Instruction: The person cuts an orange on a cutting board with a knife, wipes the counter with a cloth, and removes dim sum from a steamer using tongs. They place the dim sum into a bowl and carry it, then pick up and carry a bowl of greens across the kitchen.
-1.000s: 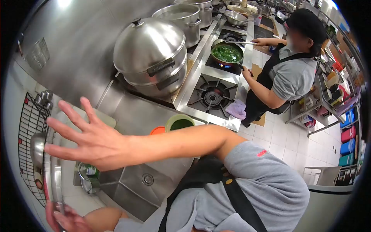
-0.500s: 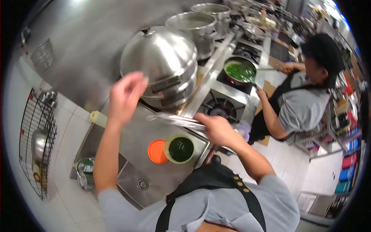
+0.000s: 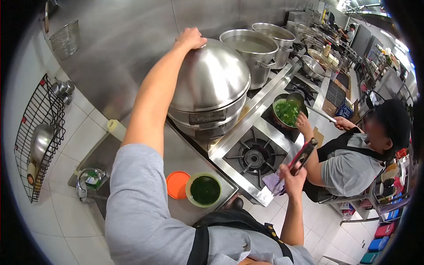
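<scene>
My left hand [image 3: 191, 39] is closed over the top of the domed steel lid [image 3: 214, 75], its knob hidden under the fingers. The lid sits on a large steamer pot [image 3: 229, 118] with dark handles. In my right hand [image 3: 292, 179] is a pair of metal tongs [image 3: 304, 155] with a red part, held upright near the front burner. On the steel counter below stand a round tub of dark green liquid [image 3: 205, 190] and, beside it, an orange lid [image 3: 177, 184].
At the right, a co-worker [image 3: 353, 163] holds a ladle [image 3: 320, 112] over a pan of greens [image 3: 286, 112]. A purple cloth [image 3: 274, 183] lies by the front burner [image 3: 254, 157]. Tall pots [image 3: 260, 59] stand behind the steamer; a wire rack [image 3: 42, 137] hangs left.
The tongs have passed from my left hand to my right and moved rightward. My left hand has gone up onto the domed lid. The co-worker's near hand has left the pan handle and is over the pan.
</scene>
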A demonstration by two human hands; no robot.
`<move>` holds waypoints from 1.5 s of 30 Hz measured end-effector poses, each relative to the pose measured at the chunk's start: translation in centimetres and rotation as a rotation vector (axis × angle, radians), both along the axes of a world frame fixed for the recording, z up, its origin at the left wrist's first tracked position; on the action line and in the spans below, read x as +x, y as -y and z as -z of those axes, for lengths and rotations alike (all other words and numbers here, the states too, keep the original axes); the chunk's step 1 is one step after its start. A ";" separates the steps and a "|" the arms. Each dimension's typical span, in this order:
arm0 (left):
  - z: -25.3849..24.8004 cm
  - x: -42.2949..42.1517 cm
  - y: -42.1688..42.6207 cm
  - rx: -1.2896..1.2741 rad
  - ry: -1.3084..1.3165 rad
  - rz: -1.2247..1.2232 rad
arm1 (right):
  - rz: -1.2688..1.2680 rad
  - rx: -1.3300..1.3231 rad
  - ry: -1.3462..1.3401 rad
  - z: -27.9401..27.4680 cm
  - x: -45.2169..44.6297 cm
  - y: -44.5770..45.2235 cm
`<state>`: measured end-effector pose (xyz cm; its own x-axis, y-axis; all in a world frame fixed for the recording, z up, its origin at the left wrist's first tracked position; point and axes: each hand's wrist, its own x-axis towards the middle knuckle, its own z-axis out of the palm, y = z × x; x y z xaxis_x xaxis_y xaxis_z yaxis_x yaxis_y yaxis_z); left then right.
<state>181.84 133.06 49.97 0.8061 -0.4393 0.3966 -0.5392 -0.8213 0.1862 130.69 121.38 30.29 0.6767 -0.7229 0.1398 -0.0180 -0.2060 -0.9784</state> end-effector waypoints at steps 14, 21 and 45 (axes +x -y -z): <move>-8.2 7.1 -15.4 -0.535 -0.483 0.116 | -0.133 -0.039 0.987 -17.9 13.6 6.5; -8.4 6.5 -21.0 -0.743 -0.561 0.167 | -0.213 -0.008 0.910 -19.2 27.3 7.8; -7.1 7.2 -24.2 -0.882 -0.545 0.127 | -0.328 0.029 0.474 -23.2 47.7 -0.3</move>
<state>189.01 157.23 57.11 0.9402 -0.2650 0.2141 -0.2749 -0.2189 0.9362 178.42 121.64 53.44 0.7341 -0.4939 0.4660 0.4845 -0.1000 -0.8691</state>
